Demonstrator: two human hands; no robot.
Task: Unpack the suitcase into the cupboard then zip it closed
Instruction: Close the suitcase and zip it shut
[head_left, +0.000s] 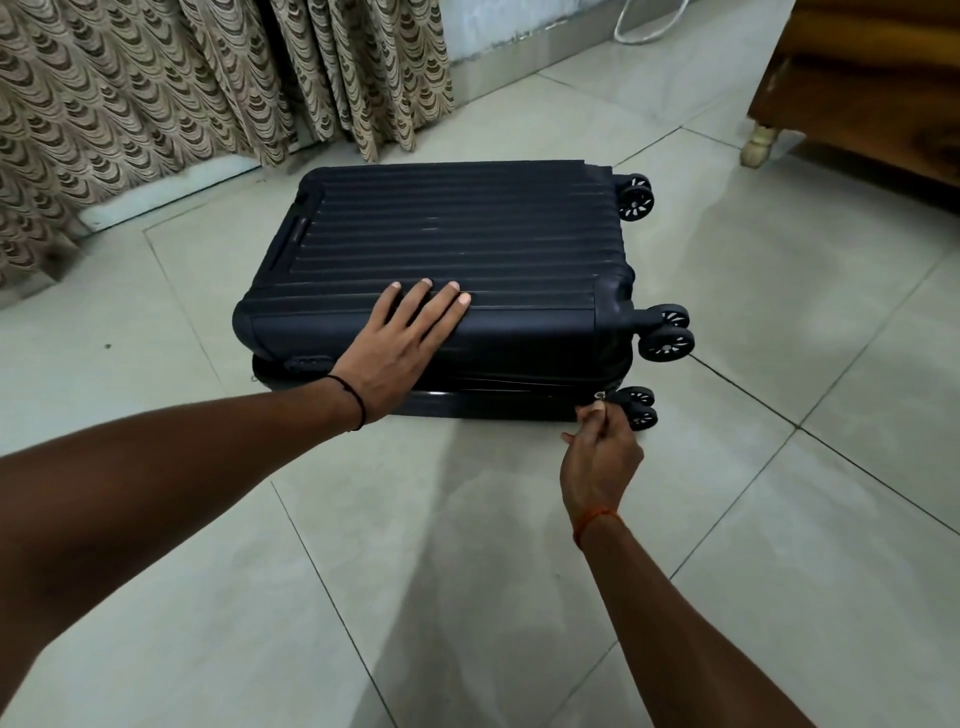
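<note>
Suitcase (457, 249): dark navy, ribbed hard shell, lying flat on the tiled floor (467, 571) at centre frame, lid down on the base. Its four wheel pairs point to 3 o'clock. Contents cannot be seen with the lid down.

Your left hand (397, 345) lies flat on the lid's near edge, fingers straight and spread, pressing down. Your right hand (602, 452) pinches the zipper pull (599, 399) at the near right corner, just beside the lower wheels (640, 408). A seam line runs along the near side from that corner toward 9 o'clock; you cannot tell how much of it is zipped.

Edges: patterned curtains (156, 104) hang at 11 o'clock, close behind the case. A wooden furniture piece (872, 119) stands at 2 o'clock, well apart from the wheels. Bare tiles lie at 3, 6 and 9 o'clock.
</note>
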